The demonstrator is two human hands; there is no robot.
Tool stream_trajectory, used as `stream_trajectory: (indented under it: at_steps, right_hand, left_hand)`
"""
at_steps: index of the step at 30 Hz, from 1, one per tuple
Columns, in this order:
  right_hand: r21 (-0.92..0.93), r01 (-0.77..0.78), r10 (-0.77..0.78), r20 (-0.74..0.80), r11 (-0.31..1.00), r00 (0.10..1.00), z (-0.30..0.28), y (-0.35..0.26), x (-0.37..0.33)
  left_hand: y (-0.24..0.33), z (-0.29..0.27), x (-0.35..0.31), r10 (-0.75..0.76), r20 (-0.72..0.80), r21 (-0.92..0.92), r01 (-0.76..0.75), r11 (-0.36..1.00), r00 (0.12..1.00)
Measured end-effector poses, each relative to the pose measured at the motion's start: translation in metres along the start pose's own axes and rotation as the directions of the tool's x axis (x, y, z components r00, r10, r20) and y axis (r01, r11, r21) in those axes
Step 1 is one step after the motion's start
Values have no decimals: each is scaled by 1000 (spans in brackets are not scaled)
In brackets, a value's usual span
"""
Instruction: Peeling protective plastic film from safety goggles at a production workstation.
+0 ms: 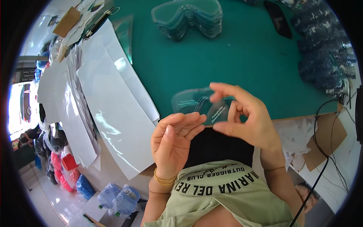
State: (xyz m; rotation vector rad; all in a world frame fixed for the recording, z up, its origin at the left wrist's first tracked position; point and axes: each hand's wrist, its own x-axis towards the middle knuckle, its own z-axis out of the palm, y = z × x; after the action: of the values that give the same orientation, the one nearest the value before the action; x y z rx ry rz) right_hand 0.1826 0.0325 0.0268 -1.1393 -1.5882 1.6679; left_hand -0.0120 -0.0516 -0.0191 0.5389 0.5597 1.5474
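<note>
My left hand (171,142) is closed on a clear goggle-shaped lens (218,113), its thumb pressed against the fingers at one end. The lens is tilted, and part of it is hidden by the fingers. My right hand (249,121) curves around the other end with thumb and forefinger spread wide; whether the thumb touches the edge is hard to see. Just beyond, on the green table mat (189,68), one or more similar clear lenses (183,99) with printed film lie flat, partly covered by my hands.
A tall stack of clear lenses (188,19) stands at the far side of the mat. A black phone (278,19) lies far right, beside a heap of clear plastic pieces (321,49). White sheets (113,98) overhang the left edge. A black cable (325,162) hangs at right.
</note>
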Motion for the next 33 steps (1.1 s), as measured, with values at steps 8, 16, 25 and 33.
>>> stream_trajectory:
  at_steps: [8, 16, 25, 33]
  right_hand:
    - [-211, 188, -222, -154, 959, 963, -5, 22, 6]
    - [149, 154, -122, -202, 977, 972, -4, 31, 9]
    - [34, -65, 73, -346, 997, 935, 1, 28, 22]
    - [-120, -87, 34, -390, 989, 920, 6, 34, 27]
  left_hand:
    - [5, 4, 11, 104, -207, 490, 12, 871, 973]
    - [6, 7, 24, 197, -363, 742, 154, 652, 911]
    - [0, 12, 36, 128, -434, 754, 283, 593, 892]
    - [-9, 14, 42, 211, -449, 797, 283, 533, 868]
